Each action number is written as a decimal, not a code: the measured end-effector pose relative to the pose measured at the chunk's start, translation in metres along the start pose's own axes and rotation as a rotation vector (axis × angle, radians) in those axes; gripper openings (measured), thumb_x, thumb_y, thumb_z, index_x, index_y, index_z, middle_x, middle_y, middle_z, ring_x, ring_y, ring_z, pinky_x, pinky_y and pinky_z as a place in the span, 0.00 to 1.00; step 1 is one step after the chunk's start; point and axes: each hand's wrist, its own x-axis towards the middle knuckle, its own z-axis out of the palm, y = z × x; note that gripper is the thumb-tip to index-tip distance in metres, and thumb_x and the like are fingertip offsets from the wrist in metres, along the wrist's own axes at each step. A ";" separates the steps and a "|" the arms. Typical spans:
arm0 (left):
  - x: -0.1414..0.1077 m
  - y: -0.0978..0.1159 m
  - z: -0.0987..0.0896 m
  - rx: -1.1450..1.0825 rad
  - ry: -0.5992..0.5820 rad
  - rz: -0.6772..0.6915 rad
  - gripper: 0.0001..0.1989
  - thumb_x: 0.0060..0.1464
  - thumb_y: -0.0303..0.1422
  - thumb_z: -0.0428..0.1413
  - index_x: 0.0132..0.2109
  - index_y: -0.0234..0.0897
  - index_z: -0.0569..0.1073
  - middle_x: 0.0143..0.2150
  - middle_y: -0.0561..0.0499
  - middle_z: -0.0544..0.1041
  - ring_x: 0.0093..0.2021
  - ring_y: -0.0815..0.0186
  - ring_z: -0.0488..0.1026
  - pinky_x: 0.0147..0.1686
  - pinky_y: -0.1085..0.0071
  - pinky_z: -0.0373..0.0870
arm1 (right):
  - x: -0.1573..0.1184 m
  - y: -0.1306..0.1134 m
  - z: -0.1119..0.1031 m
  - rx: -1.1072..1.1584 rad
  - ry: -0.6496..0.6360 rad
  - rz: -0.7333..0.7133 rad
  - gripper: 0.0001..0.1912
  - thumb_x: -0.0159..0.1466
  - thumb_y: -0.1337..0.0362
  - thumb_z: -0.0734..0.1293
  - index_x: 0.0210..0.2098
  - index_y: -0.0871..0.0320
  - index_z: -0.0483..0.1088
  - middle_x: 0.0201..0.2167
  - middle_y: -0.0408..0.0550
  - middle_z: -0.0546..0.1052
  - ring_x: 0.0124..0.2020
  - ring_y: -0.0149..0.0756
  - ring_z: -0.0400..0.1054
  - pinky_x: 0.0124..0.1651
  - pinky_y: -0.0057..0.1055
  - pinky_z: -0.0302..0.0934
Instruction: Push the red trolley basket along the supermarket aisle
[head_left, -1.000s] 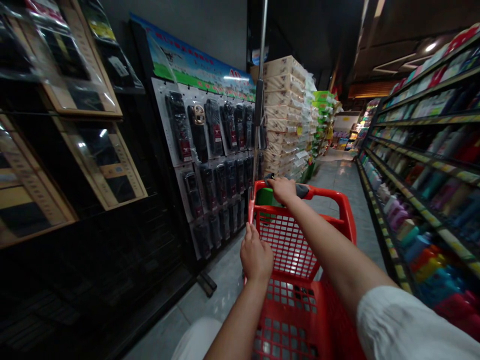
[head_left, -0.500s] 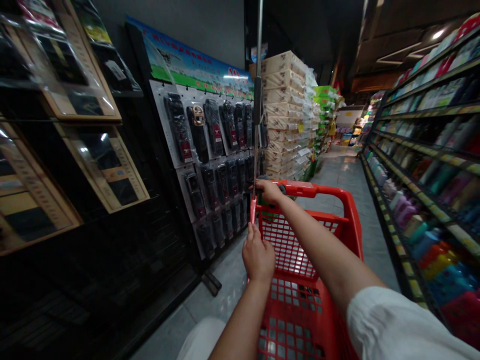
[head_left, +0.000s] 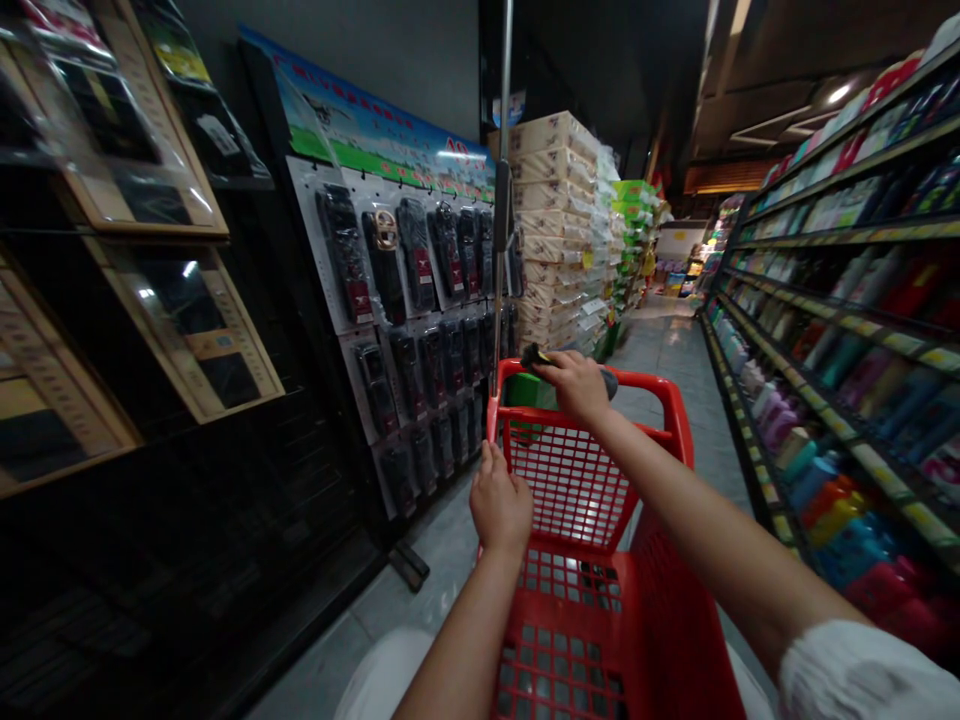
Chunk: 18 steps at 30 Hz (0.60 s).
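And here's the right hand (head_left: 581,387), fingers closed over the dark cloth (head_left: 609,383), pressed down at the top bar (head_left: 652,381) on the far side of the red cart (head_left: 619,600); a dark, yellow-flecked end pokes out past the fingertips. Down at the cart's left edge, it's the left hand (head_left: 501,505), unclenched, fingers stretched up along the rim, palm side hidden. Right beyond those fingers, up goes the metal pole (head_left: 507,90), rising from the cart's corner with a dark sleeve partway along it. Look into the cart: bare red grid, floor tiles showing through. Just behind the bar, something green (head_left: 529,392), partly hidden. Out to the left now, the rack (head_left: 311,215) with rows of dark packaged goods under a blue and green banner, and nearer, framed boxes (head_left: 214,340) on a black wall. Ahead, stacked packs (head_left: 555,220), pale ones first, green beyond; and over on the right, long shelves (head_left: 855,330) crammed with bottles, running down the aisle.
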 end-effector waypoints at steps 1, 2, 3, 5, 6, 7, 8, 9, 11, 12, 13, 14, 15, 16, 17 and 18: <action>0.000 0.000 0.000 -0.005 -0.008 -0.006 0.30 0.55 0.23 0.49 0.66 0.24 0.65 0.68 0.36 0.64 0.62 0.57 0.71 0.61 0.66 0.67 | 0.001 0.006 0.000 -0.056 0.008 0.021 0.21 0.71 0.67 0.57 0.59 0.50 0.71 0.61 0.54 0.70 0.58 0.47 0.60 0.52 0.39 0.57; 0.000 0.001 -0.001 -0.010 -0.017 -0.014 0.30 0.55 0.23 0.48 0.66 0.23 0.65 0.68 0.36 0.63 0.62 0.57 0.70 0.61 0.66 0.67 | 0.002 0.011 0.002 -0.105 -0.013 0.026 0.21 0.71 0.66 0.56 0.58 0.50 0.72 0.60 0.55 0.70 0.57 0.47 0.59 0.51 0.40 0.56; 0.000 0.001 -0.001 -0.014 -0.028 -0.023 0.31 0.55 0.23 0.48 0.66 0.23 0.64 0.69 0.36 0.63 0.62 0.57 0.70 0.61 0.66 0.67 | 0.004 0.016 0.005 -0.145 -0.048 0.013 0.20 0.71 0.65 0.56 0.56 0.51 0.73 0.58 0.56 0.71 0.56 0.48 0.60 0.50 0.40 0.55; 0.001 0.003 -0.002 -0.023 -0.047 -0.036 0.31 0.55 0.22 0.48 0.66 0.21 0.64 0.69 0.36 0.62 0.63 0.57 0.69 0.62 0.66 0.66 | 0.009 0.021 0.012 -0.196 -0.106 -0.042 0.18 0.71 0.66 0.57 0.52 0.52 0.75 0.54 0.57 0.72 0.53 0.47 0.60 0.48 0.40 0.53; 0.001 0.003 -0.003 -0.027 -0.051 -0.042 0.31 0.55 0.22 0.48 0.66 0.21 0.64 0.69 0.36 0.62 0.63 0.57 0.69 0.62 0.66 0.66 | 0.013 0.021 0.015 -0.209 -0.120 -0.082 0.18 0.71 0.66 0.57 0.51 0.53 0.76 0.53 0.57 0.73 0.53 0.47 0.60 0.48 0.40 0.53; 0.001 0.004 -0.003 -0.031 -0.053 -0.047 0.31 0.54 0.22 0.48 0.66 0.21 0.64 0.69 0.37 0.62 0.63 0.58 0.69 0.62 0.67 0.66 | 0.017 0.020 0.018 -0.215 -0.133 -0.124 0.17 0.70 0.67 0.57 0.49 0.55 0.77 0.53 0.57 0.73 0.53 0.47 0.60 0.47 0.40 0.52; 0.002 0.004 -0.003 -0.035 -0.052 -0.052 0.31 0.54 0.22 0.48 0.66 0.22 0.64 0.69 0.37 0.62 0.63 0.58 0.69 0.62 0.68 0.65 | 0.021 0.018 0.020 -0.218 -0.147 -0.164 0.17 0.70 0.67 0.58 0.48 0.56 0.77 0.52 0.57 0.74 0.53 0.47 0.60 0.47 0.40 0.52; 0.002 0.004 -0.003 -0.039 -0.049 -0.056 0.31 0.54 0.22 0.48 0.66 0.22 0.64 0.69 0.37 0.62 0.63 0.59 0.69 0.62 0.69 0.65 | 0.026 0.016 0.022 -0.219 -0.161 -0.196 0.17 0.70 0.68 0.58 0.47 0.57 0.77 0.51 0.57 0.74 0.52 0.47 0.60 0.47 0.40 0.51; 0.002 0.004 -0.003 -0.047 -0.045 -0.060 0.31 0.54 0.23 0.49 0.66 0.23 0.64 0.69 0.37 0.63 0.63 0.60 0.69 0.62 0.70 0.65 | 0.036 0.009 0.025 -0.217 -0.178 -0.213 0.17 0.69 0.68 0.58 0.45 0.59 0.78 0.50 0.58 0.75 0.52 0.47 0.61 0.47 0.40 0.51; 0.002 0.004 -0.003 -0.048 -0.044 -0.059 0.31 0.54 0.23 0.49 0.66 0.23 0.64 0.69 0.37 0.63 0.63 0.60 0.69 0.62 0.69 0.65 | 0.041 0.005 0.027 -0.214 -0.178 -0.200 0.16 0.69 0.69 0.58 0.44 0.60 0.78 0.49 0.58 0.76 0.51 0.47 0.61 0.47 0.40 0.50; 0.001 0.004 -0.003 -0.049 -0.044 -0.056 0.31 0.54 0.23 0.49 0.66 0.23 0.64 0.69 0.37 0.62 0.64 0.59 0.69 0.62 0.69 0.65 | 0.046 0.002 0.028 -0.208 -0.173 -0.183 0.16 0.69 0.69 0.58 0.44 0.61 0.78 0.49 0.59 0.76 0.51 0.47 0.62 0.47 0.40 0.50; 0.001 0.004 -0.003 -0.046 -0.045 -0.052 0.32 0.54 0.22 0.49 0.66 0.22 0.64 0.69 0.37 0.62 0.64 0.58 0.69 0.62 0.68 0.65 | 0.050 -0.002 0.030 -0.197 -0.163 -0.171 0.16 0.69 0.69 0.58 0.43 0.61 0.78 0.49 0.58 0.76 0.51 0.47 0.62 0.47 0.40 0.51; 0.001 0.004 -0.003 -0.042 -0.047 -0.049 0.32 0.54 0.22 0.49 0.66 0.21 0.64 0.69 0.36 0.62 0.64 0.58 0.68 0.63 0.67 0.65 | 0.053 -0.006 0.032 -0.180 -0.152 -0.165 0.16 0.69 0.68 0.58 0.43 0.61 0.78 0.49 0.58 0.75 0.51 0.46 0.62 0.47 0.40 0.51; 0.001 0.004 -0.002 -0.037 -0.048 -0.046 0.32 0.54 0.22 0.49 0.66 0.20 0.63 0.69 0.36 0.61 0.64 0.57 0.69 0.63 0.67 0.65 | 0.056 -0.011 0.034 -0.160 -0.142 -0.159 0.16 0.70 0.68 0.58 0.44 0.60 0.78 0.49 0.58 0.75 0.52 0.46 0.62 0.48 0.40 0.51; 0.001 0.005 -0.002 -0.034 -0.047 -0.044 0.32 0.54 0.22 0.49 0.66 0.20 0.63 0.69 0.35 0.61 0.64 0.57 0.69 0.62 0.66 0.65 | 0.059 -0.015 0.036 -0.136 -0.131 -0.146 0.16 0.70 0.68 0.57 0.45 0.59 0.77 0.50 0.57 0.75 0.52 0.46 0.61 0.48 0.40 0.52; 0.001 0.005 -0.002 -0.033 -0.045 -0.043 0.32 0.53 0.22 0.49 0.66 0.20 0.63 0.69 0.35 0.62 0.63 0.57 0.69 0.62 0.66 0.66 | 0.060 -0.020 0.037 -0.110 -0.121 -0.119 0.16 0.70 0.67 0.57 0.45 0.58 0.77 0.51 0.57 0.74 0.54 0.45 0.61 0.49 0.40 0.52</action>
